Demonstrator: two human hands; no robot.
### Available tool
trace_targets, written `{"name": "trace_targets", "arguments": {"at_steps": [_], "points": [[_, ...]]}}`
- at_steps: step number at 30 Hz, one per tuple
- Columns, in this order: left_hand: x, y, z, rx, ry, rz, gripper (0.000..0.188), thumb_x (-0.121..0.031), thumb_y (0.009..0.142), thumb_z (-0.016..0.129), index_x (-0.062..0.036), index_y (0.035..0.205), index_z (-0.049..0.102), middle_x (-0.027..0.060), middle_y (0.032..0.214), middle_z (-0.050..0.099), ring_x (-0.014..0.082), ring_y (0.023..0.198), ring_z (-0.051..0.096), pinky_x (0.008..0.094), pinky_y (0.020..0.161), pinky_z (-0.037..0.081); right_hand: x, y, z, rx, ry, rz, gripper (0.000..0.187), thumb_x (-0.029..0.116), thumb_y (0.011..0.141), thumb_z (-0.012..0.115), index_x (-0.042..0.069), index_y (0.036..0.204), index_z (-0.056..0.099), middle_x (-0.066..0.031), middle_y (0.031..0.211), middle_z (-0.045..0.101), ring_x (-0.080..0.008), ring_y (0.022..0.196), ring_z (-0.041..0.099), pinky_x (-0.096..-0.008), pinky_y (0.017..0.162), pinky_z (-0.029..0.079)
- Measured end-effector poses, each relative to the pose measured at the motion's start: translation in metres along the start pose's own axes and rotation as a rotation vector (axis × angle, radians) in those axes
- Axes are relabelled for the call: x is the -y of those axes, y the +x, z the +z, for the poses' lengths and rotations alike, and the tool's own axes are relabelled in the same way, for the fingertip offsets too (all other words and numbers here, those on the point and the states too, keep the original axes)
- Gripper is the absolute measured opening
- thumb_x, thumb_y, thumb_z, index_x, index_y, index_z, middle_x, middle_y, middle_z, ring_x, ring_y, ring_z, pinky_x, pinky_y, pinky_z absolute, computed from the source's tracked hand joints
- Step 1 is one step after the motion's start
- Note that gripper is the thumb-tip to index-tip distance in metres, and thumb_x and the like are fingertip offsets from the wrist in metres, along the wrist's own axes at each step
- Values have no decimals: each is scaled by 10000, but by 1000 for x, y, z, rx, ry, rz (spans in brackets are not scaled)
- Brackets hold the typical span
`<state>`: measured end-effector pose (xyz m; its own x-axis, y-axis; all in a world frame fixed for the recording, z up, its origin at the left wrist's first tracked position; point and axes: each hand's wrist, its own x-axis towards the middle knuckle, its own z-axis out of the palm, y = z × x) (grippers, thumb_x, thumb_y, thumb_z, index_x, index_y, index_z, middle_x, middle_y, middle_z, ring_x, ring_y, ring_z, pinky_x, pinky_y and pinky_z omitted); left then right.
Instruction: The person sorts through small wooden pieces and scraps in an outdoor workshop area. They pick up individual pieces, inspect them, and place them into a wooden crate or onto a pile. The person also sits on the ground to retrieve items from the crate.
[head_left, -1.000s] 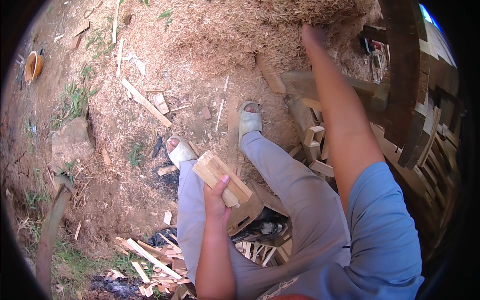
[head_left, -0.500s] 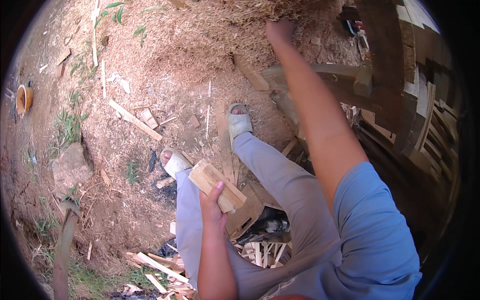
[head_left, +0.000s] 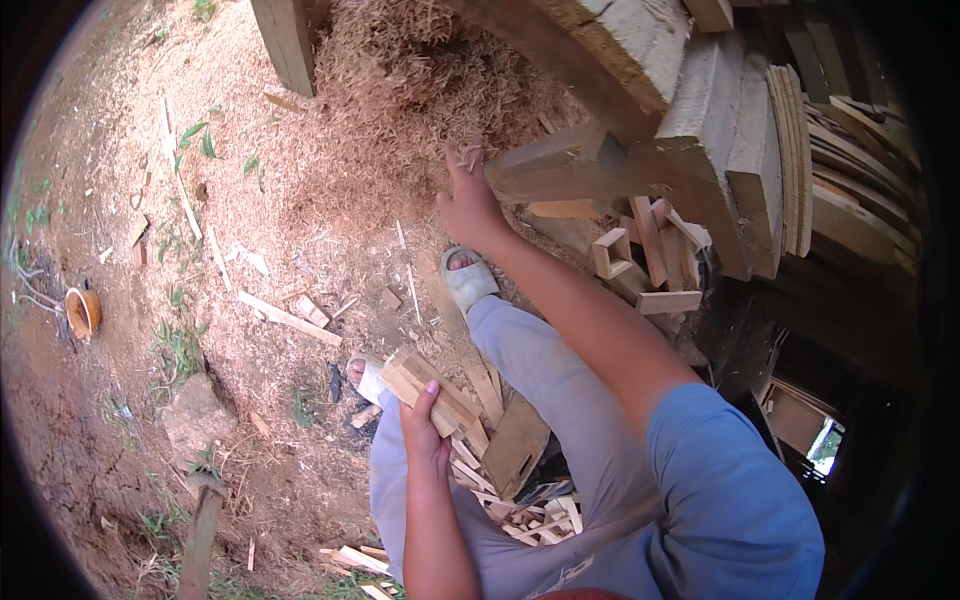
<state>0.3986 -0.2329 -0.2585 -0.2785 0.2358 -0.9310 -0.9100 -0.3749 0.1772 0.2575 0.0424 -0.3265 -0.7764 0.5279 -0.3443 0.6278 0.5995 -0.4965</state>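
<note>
My left hand (head_left: 425, 435) grips a small bundle of flat wooden slats (head_left: 425, 385) above my lap. My right hand (head_left: 467, 205) is stretched forward with its fingers spread, empty, close to the end of a thick wooden beam (head_left: 560, 170) and a heap of sawdust (head_left: 420, 90). I sit with grey trousers and pale sandals (head_left: 468, 280). More cut slats (head_left: 500, 480) lie between my legs.
Stacked planks and small wooden frames (head_left: 640, 260) stand to the right. Loose wood strips (head_left: 290, 320) lie on the bare earth at left, with a rock (head_left: 195, 415), a wooden post (head_left: 285, 40) and an orange bowl (head_left: 82, 310).
The view has swung toward the wood pile. My right hand has drawn back from the far reach and opened near the beam end. The left hand still holds the slats.
</note>
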Motion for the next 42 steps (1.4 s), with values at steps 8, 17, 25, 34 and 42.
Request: {"name": "trace_targets", "arguments": {"at_steps": [8, 17, 25, 34, 42], "points": [[13, 16, 20, 100, 407, -82, 435, -159, 898, 712, -37, 1257, 498, 107, 1021, 634, 246, 911, 670, 409, 778, 595, -200, -80, -43, 243, 319, 365, 242, 247, 908, 663, 34, 1013, 708, -128, 834, 735, -256, 728, 729, -375, 662, 573], [13, 15, 19, 38, 761, -206, 366, -232, 930, 681, -17, 1196, 550, 108, 993, 652, 248, 900, 683, 415, 776, 606, -344, -280, -118, 288, -609, 712, 516, 323, 843, 739, 134, 1316, 654, -176, 1543, 426, -297, 1461, 358, -658, 1193, -52], [6, -2, 88, 129, 1038, -279, 364, -130, 925, 673, -10, 1222, 500, 117, 975, 640, 236, 839, 698, 377, 696, 614, -454, -399, 10, 675, 51, 925, 438, 366, 857, 689, -36, 1020, 746, -238, 1026, 717, -391, 991, 685, -459, 860, 552], [31, -1, 104, -35, 1104, -381, 404, -105, 898, 705, -8, 1236, 505, 98, 995, 642, 210, 873, 686, 351, 744, 591, -368, -61, -27, 28, 338, 583, 259, 270, 925, 563, 85, 1039, 704, -202, 1019, 704, -412, 969, 681, -518, 823, 543], [52, 4, 129, 53, 1441, -327, 508, -97, 825, 764, 9, 1252, 512, 63, 1062, 624, 151, 947, 634, 315, 819, 541, -324, 129, -5, 14, 349, 878, 360, 361, 919, 645, 42, 1055, 741, -175, 1031, 737, -354, 977, 718, -466, 822, 575]]}}
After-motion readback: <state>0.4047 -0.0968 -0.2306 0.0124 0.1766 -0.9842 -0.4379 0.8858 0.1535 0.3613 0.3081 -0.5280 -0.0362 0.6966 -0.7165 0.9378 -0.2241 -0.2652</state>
